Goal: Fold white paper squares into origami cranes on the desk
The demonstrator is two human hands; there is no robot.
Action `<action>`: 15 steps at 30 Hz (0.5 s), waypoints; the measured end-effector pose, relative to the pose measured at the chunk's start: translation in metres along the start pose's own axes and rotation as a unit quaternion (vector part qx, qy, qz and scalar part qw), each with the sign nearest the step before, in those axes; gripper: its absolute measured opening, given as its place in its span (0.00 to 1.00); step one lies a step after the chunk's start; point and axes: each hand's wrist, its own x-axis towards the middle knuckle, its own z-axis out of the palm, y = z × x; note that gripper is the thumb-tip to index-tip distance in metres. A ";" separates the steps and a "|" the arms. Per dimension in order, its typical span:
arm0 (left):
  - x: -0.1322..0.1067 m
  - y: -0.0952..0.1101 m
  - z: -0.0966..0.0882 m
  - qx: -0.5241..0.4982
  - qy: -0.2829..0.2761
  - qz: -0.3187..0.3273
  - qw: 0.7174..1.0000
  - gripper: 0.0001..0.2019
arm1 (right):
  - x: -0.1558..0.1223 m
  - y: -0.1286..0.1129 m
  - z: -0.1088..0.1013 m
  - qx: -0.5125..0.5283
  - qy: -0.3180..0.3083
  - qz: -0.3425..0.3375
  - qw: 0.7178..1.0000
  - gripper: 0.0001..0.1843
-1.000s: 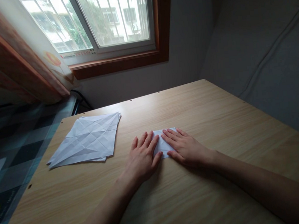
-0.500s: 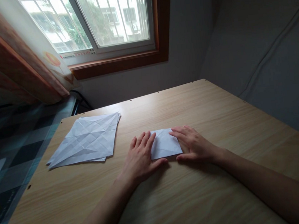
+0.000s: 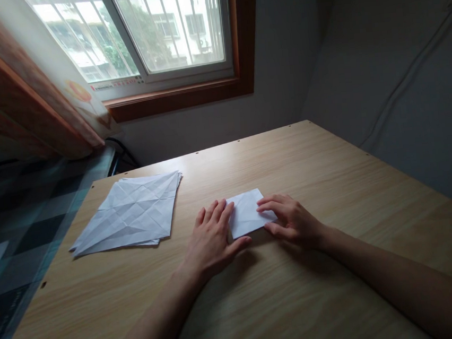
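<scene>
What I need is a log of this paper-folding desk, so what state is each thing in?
folded paper: folded small, flat on the table, touched by both hands.
left hand: open, flat, on the paper's left edge.
right hand: fingers curled on its right edge; grip unclear.
paper stack: creased, unfolded, untouched.
curtain: drawn aside.

The bench (image 3: 286,297) looks like pale wood-grain laminate with a faint sheen. The folded sheet (image 3: 249,218) is smooth matt white paper; the paper stack (image 3: 130,213) is creased.

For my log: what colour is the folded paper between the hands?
The folded paper is plain white, clearest in the head view.
</scene>
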 end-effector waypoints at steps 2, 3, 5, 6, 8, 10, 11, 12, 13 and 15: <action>0.000 -0.001 0.001 -0.002 0.003 -0.001 1.000 0.41 | -0.001 0.000 0.001 0.042 0.003 -0.005 0.999 0.16; 0.000 -0.001 0.002 -0.003 0.004 -0.002 1.000 0.41 | -0.001 0.000 0.001 0.069 0.004 -0.005 0.998 0.18; -0.001 -0.001 0.002 -0.003 0.003 -0.006 1.000 0.40 | -0.002 -0.001 0.003 0.123 0.008 0.006 0.992 0.23; -0.001 0.000 0.001 -0.003 0.001 -0.008 1.000 0.40 | -0.002 -0.002 0.004 0.143 0.012 0.018 0.989 0.25; 0.000 0.001 0.000 -0.002 -0.005 -0.011 1.000 0.40 | -0.002 -0.004 0.007 0.167 0.030 0.047 0.984 0.26; 0.001 0.002 -0.002 -0.002 -0.012 -0.014 1.000 0.40 | -0.001 -0.006 0.013 0.189 0.067 0.079 0.977 0.23; 0.001 0.002 -0.003 -0.002 -0.014 -0.015 1.000 0.40 | 0.000 -0.006 0.016 0.206 0.092 0.095 0.970 0.19; 0.001 0.002 -0.004 -0.002 -0.014 -0.015 1.000 0.39 | 0.001 -0.006 0.018 0.223 0.120 0.113 0.961 0.15; 0.001 0.003 -0.004 -0.002 -0.011 -0.016 1.000 0.38 | 0.001 -0.006 0.021 0.233 0.148 0.134 0.952 0.12; 0.001 0.003 -0.005 -0.003 -0.004 -0.015 1.000 0.35 | 0.003 -0.007 0.023 0.218 0.185 0.172 0.943 0.12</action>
